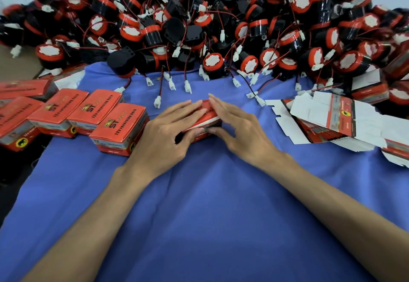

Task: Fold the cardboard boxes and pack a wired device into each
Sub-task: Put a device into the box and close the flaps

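Head view: the left hand (168, 131) and right hand (239, 127) lay straight fingers flat on the top flap of a red cardboard box (209, 117) at mid-cloth, thumbs against its near face, pressing rather than clasping. Closed boxes (117, 127) stand just left on the blue cloth (210, 193), flat cartons (332, 118) lie right, and wired black-and-red devices (199, 16) are heaped behind.

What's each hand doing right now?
Left hand: open, fingers flat, pressing the small red cardboard box.
Right hand: open, fingers flat on the same box.
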Demonstrator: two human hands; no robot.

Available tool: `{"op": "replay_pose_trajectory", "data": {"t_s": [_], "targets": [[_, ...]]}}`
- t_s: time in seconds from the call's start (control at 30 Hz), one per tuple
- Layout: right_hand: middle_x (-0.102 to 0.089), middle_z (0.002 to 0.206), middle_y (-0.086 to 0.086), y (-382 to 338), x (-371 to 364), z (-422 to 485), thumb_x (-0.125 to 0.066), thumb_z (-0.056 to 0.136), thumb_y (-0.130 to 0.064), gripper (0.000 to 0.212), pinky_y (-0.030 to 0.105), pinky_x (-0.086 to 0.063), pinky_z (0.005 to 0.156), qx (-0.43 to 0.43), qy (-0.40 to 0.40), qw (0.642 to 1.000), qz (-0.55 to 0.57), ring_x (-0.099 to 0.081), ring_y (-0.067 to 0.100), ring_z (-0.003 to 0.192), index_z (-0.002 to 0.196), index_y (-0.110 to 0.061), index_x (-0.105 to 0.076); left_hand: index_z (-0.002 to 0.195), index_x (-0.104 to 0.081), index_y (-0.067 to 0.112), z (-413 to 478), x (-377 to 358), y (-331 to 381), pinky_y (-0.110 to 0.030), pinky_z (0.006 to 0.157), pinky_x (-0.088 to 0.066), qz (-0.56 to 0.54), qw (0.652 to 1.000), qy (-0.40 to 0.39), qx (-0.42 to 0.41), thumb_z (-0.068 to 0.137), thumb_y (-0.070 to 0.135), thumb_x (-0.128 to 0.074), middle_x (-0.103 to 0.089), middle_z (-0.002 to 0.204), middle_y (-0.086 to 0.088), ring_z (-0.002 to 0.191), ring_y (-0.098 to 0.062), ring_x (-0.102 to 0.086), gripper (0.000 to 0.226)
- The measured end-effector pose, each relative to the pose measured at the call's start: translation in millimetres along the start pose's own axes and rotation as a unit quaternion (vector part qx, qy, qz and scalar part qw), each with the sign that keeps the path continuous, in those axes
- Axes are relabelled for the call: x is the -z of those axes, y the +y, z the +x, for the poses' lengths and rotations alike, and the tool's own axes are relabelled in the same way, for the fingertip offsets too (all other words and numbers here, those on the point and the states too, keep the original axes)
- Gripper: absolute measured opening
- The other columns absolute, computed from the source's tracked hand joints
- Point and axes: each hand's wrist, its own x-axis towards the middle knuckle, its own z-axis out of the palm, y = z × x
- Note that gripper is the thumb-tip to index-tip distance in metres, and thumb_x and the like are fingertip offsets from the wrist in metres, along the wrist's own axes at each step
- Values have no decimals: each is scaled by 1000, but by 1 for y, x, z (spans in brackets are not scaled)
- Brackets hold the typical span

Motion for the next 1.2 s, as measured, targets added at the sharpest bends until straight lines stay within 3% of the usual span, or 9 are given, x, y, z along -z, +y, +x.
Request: {"op": "replay_pose_trajectory", "data": {"t_s": [0.17,0.3,0.43,0.53,0.67,0.77,0.83,1.07,1.2], "targets": [[-59,126,22,5,-4,-3,-66,84,-2,35,43,-49,97,33,52,997,-39,-58,35,118,117,9,-62,129,-60,10,1,3,-1,-34,109,-38,-1,1000,-12,8,92,18,-60,-54,138,-2,132,-20,-48,38],[-63,121,19,7,-2,-3,-70,82,0,32,45,-59,75,77,65,990,-102,-63,33,109,113,6,-66,124,-64,6,3,1,2,-49,103,-46,7,1000,3,-4,91,14,-61,-58,134,-8,128,-26,-52,34],[-67,116,16,4,-2,-3,-69,78,4,31,35,-56,46,103,68,983,-135,-73,27,75,109,4,-69,119,-66,1,3,0,3,-55,100,-47,11,1000,17,-9,90,10,-61,-61,128,-10,125,-29,-55,31],[-70,109,15,1,0,-2,-64,80,2,25,31,-51,38,127,77,977,-150,-70,25,58,103,2,-72,123,-64,1,2,2,4,-48,103,-46,25,1000,9,-14,91,12,-61,-61,130,-8,125,-27,-55,35],[-73,99,13,-2,-1,-2,-70,75,7,19,32,-52,40,123,137,972,-144,-71,26,59,92,1,-75,135,-54,3,3,3,3,-38,106,-42,64,997,-28,-21,94,21,-57,-56,137,-7,128,-26,-52,45],[-74,97,10,-2,-2,-6,-73,79,0,8,36,-59,59,138,170,966,-139,-73,25,86,87,0,-76,136,-54,9,4,3,2,-34,108,-40,57,997,-34,-28,98,28,-48,-53,141,-3,130,-24,-50,43],[-74,95,8,-2,-1,-5,-75,79,-2,5,35,-60,67,149,180,962,-141,-72,23,91,84,-1,-77,133,-58,9,4,2,3,-37,107,-42,53,998,-28,-30,97,27,-51,-54,139,-2,129,-24,-51,40],[-74,92,11,-2,-4,-7,-79,74,1,9,37,-60,67,138,161,970,-117,-73,24,86,82,1,-77,121,-67,6,3,0,3,-37,103,-46,56,998,10,-37,91,16,-61,-61,129,-3,124,-22,-56,32],[-74,92,13,-5,-4,-6,-78,73,3,9,37,-60,65,129,149,972,-124,-73,25,85,82,3,-76,114,-70,2,2,-2,7,-48,93,-53,61,997,31,-34,89,7,-62,-66,121,-8,119,-28,-59,27]]}}
